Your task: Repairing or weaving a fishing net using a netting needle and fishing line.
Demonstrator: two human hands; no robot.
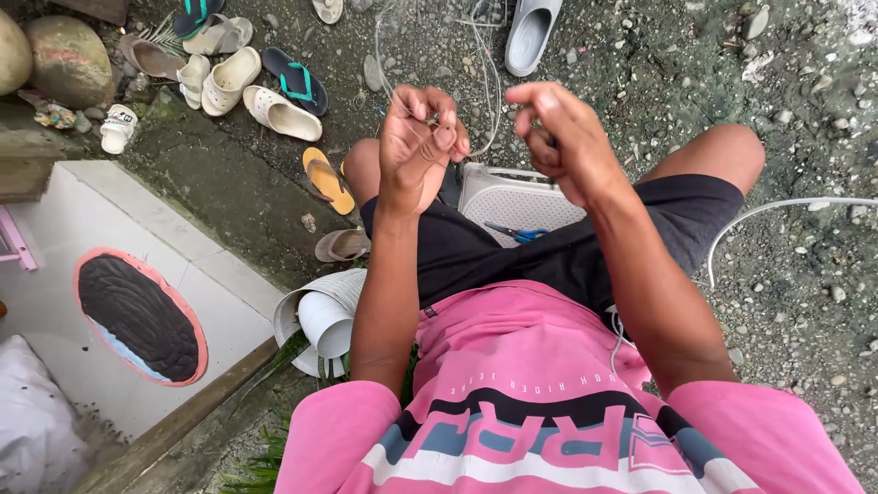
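Thin clear fishing-type line [489,87], pinched between both raised hands over the lap, looping up and away across the grey gravel ground [786,101]. Left hand [416,146] curled shut, fingertips and thumb pressed together on the line near its top. Right hand [558,137] likewise closed, fingers bunched and nipping the same line just beside the left. Hands near each other, not touching.

Below them, resting on the black shorts [476,256] between the knees, a white perforated plastic basket [517,197] with blue-handled scissors [519,234] lying on its near edge. Pink printed shirt [521,366] filling the lower view. White cord [777,206] arcing past the right thigh.

Off to the left: scattered cream, orange and teal-strapped sandals [274,110] on damp ground, a grey clog [530,32] farther up, a rolled white ribbed sheet [320,316] by the left elbow, and an oval black mat with pink rim [142,316] on white tiled floor [137,220].
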